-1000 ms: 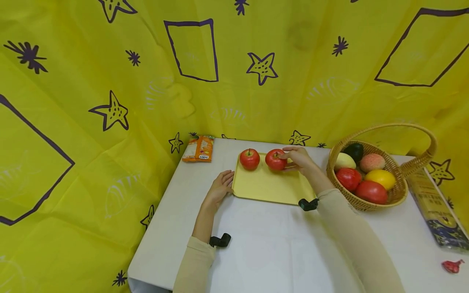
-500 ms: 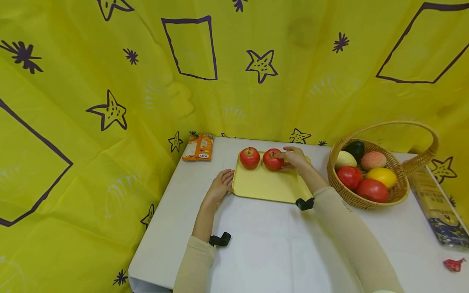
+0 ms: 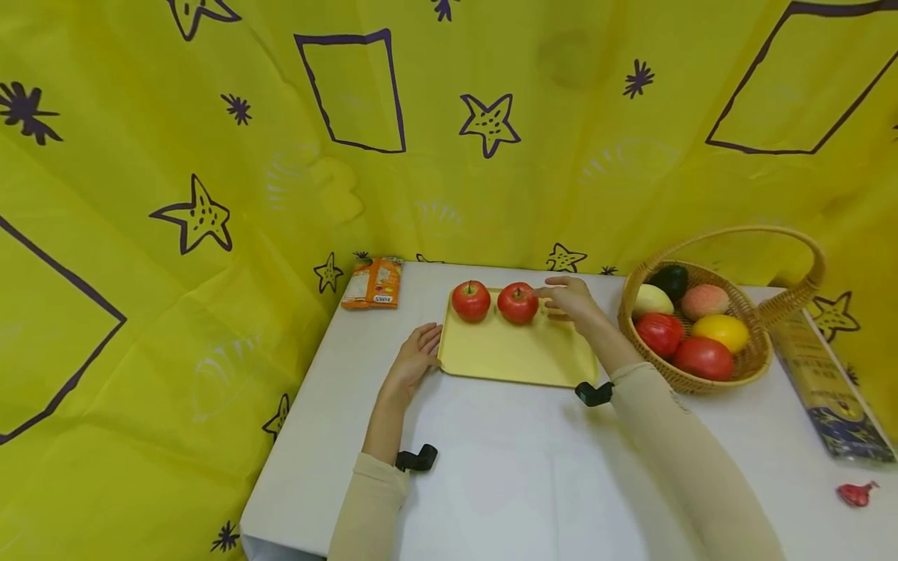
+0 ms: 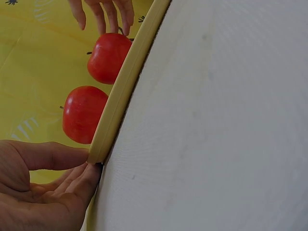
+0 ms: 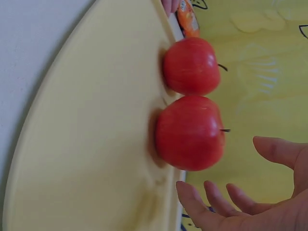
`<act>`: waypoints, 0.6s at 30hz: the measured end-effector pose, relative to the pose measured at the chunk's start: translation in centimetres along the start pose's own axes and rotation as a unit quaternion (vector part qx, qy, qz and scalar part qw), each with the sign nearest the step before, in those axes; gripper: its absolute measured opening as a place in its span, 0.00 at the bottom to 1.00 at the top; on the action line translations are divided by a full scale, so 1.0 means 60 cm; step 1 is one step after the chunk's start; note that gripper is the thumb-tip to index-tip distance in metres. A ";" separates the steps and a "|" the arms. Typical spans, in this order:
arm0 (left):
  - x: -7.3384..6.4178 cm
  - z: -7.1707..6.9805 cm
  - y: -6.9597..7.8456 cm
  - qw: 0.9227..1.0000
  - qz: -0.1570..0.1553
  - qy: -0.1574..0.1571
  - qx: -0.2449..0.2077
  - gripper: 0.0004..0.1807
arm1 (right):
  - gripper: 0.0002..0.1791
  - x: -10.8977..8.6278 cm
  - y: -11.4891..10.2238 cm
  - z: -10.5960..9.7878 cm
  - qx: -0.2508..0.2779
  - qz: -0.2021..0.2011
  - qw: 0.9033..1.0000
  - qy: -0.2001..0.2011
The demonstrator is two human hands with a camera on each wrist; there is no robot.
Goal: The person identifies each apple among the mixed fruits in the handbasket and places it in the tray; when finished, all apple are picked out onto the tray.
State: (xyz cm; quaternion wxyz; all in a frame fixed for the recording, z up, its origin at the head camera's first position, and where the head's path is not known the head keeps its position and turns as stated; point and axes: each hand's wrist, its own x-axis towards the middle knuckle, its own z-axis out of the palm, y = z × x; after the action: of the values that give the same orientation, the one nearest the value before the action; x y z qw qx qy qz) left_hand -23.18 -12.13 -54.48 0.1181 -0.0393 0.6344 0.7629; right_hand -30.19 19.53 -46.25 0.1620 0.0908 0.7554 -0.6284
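Two red apples, the left one (image 3: pixel 471 301) and the right one (image 3: pixel 517 303), stand side by side along the back of a yellow tray (image 3: pixel 515 354). My left hand (image 3: pixel 415 360) is at the tray's left end; in the left wrist view its thumb and fingers pinch the tray's corner. Close to the right apple is my right hand (image 3: pixel 571 302), thumb and fingers spread. A gap shows between those fingertips (image 5: pixel 184 188) and the apple in the right wrist view, and the hand holds nothing.
Right of the tray stands a wicker basket (image 3: pixel 691 382) of several fruits. An orange packet (image 3: pixel 374 284) lies at the back left. A long printed packet (image 3: pixel 835 393) and a small red object (image 3: pixel 856 493) lie at the far right. A yellow curtain (image 3: pixel 449 187) hangs behind the white table (image 3: pixel 484 467).
My right hand has shifted the right apple left, closer to the other apple, then let go and drawn back slightly to the right. The left hand has stayed at the tray's corner.
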 end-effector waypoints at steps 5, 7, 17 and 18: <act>0.000 -0.001 -0.003 1.000 -0.002 -0.002 -0.002 0.50 | 0.40 -0.027 -0.016 -0.016 -0.003 -0.020 1.000 -0.004; 0.000 -0.001 -0.004 1.000 -0.002 -0.003 -0.004 0.50 | 0.40 -0.038 -0.021 -0.023 -0.005 -0.026 1.000 -0.005; -0.002 0.003 0.000 1.000 -0.003 -0.001 0.004 0.49 | 0.34 -0.094 -0.057 -0.066 -0.036 -0.038 0.998 -0.039; -0.001 0.002 0.000 1.000 -0.005 -0.002 0.005 0.49 | 0.33 -0.098 -0.060 -0.073 -0.045 -0.040 0.997 -0.046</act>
State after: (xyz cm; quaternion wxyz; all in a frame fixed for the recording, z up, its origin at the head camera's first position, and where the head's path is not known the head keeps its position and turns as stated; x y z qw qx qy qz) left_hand -23.07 -11.99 -54.46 0.1228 -0.0404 0.6379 0.7592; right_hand -26.50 23.50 -40.10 0.1759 0.0241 0.7778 -0.6030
